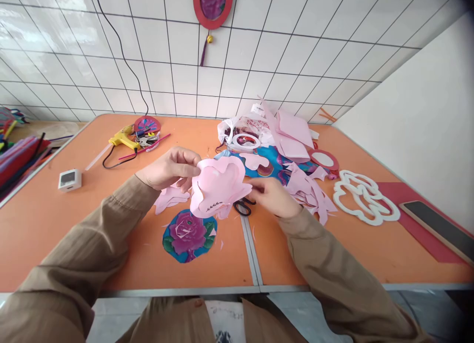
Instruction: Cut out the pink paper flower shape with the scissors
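Both hands hold up pink paper cutouts above the middle of the orange table. Layered and wavy-edged, the cutouts carry a small dark leaf-like print near the lower edge. My left hand pinches their upper left edge between thumb and fingers. At the right edge, my right hand is closed on a pink tip. Black-handled scissors lie just below, partly hidden by the paper. A round cutout with a purple rose on blue rests on the table nearer to me. More pink pieces lie beneath my left hand.
A yellow glue gun and a small white box sit at left. Pink scraps, folded pink sheets and patterned cloth pile up behind and right. White cloud-shaped frames and a phone lie far right.
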Demonstrator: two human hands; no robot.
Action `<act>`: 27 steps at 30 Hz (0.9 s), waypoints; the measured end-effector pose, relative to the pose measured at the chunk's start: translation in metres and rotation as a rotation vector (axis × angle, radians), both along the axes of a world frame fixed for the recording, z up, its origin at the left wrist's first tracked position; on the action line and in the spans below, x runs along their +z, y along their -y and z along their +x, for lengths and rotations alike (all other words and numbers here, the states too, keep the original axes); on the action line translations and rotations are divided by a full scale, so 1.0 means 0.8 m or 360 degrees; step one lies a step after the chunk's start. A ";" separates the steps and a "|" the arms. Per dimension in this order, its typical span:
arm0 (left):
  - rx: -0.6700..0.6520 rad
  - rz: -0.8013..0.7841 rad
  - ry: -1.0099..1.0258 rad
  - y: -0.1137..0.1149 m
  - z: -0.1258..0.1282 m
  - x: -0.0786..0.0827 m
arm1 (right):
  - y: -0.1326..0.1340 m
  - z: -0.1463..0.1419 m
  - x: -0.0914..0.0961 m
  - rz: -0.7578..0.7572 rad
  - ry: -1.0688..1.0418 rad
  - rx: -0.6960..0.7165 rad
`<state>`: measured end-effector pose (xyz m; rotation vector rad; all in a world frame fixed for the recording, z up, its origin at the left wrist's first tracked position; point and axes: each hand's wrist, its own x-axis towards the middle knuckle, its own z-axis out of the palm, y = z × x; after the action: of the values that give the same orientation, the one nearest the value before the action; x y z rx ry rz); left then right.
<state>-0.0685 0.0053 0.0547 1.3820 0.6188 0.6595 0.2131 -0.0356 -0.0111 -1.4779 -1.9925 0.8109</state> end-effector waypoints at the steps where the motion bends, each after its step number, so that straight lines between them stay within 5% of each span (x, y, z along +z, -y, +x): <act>1: -0.0007 0.0044 -0.0007 0.002 0.000 0.002 | -0.001 0.000 0.008 0.0041 -0.0118 -0.0027; 5: -0.0043 0.0282 -0.0163 0.016 0.002 0.017 | -0.004 -0.014 0.050 0.0181 -0.0637 0.0104; 8: -0.0019 0.0472 -0.0356 0.028 0.006 0.029 | -0.002 -0.037 0.077 0.0116 -0.0922 0.0469; 14: 0.0132 0.0956 -0.0682 0.041 0.017 0.040 | 0.005 -0.069 0.100 0.0485 -0.0508 0.0409; 23: 0.0118 0.0478 -0.0615 0.042 0.024 0.035 | 0.001 -0.062 0.109 0.0418 -0.0448 0.0434; 27: 0.0081 0.0473 -0.0548 0.038 0.020 0.032 | -0.001 -0.060 0.110 0.0394 -0.0389 0.0445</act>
<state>-0.0523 -0.0249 0.0807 1.7828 0.8557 0.5735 0.1650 -0.0347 0.0766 -0.9289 -2.0491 0.7807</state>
